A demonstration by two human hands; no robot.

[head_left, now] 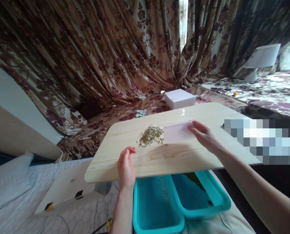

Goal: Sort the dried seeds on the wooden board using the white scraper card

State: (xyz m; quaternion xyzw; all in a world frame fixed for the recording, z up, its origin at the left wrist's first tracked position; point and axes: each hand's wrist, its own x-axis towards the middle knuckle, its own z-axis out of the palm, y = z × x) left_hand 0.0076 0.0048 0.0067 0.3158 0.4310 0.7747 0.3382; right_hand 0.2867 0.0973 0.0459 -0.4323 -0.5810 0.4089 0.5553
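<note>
Flowered curtains hang beyond the pale table, where a heap of small greenish bits lies. My right fingers pinch one end of a white card, its other end at the heap; my left fingers, half open and empty, are nearby.

Looked forward and down from the person's head, above the near edge of the pale tabletop, in a single wide view. Faced the patterned curtain beyond the far edge. Took in the left hand and the right hand at close range, from behind and above. Looked steeply into the turquoise tubs just below; extended to a lamp, well apart, at upper right.
</note>
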